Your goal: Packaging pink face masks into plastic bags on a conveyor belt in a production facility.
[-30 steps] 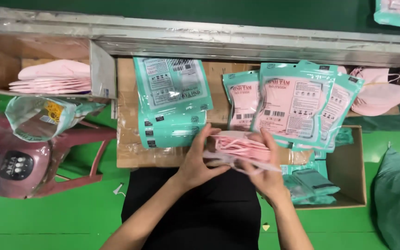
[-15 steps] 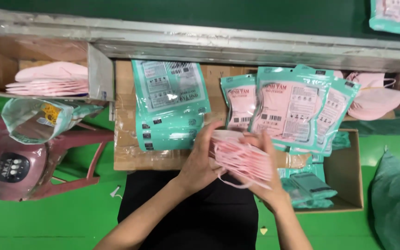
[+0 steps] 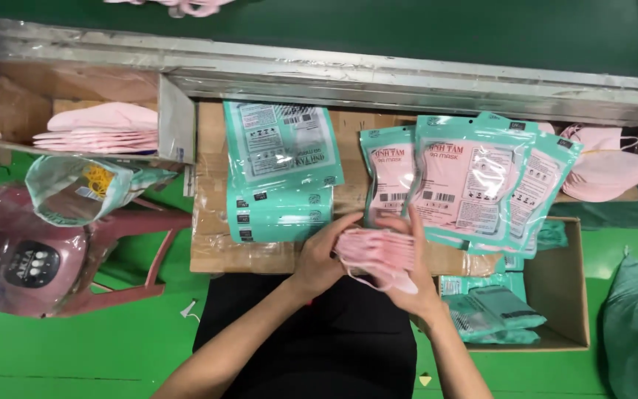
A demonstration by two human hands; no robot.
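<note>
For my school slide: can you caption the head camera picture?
Two hands, left hand and right hand, hold pink masks beside teal packets.

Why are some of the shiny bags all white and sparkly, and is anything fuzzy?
Head view: overhead light bounces off the glossy teal pouches, leaving white glare patches, and off the metal rail. The pink masks between the left hand and right hand look slightly soft; edges bend a little toward the corners.

Green floor (image 3: 75, 355) is filling the lower frame. A metal rail (image 3: 407, 77) is running across the top. A pink plastic chair (image 3: 123, 255) is standing lower left, cardboard worktop (image 3: 212, 251) sitting centre.
</note>
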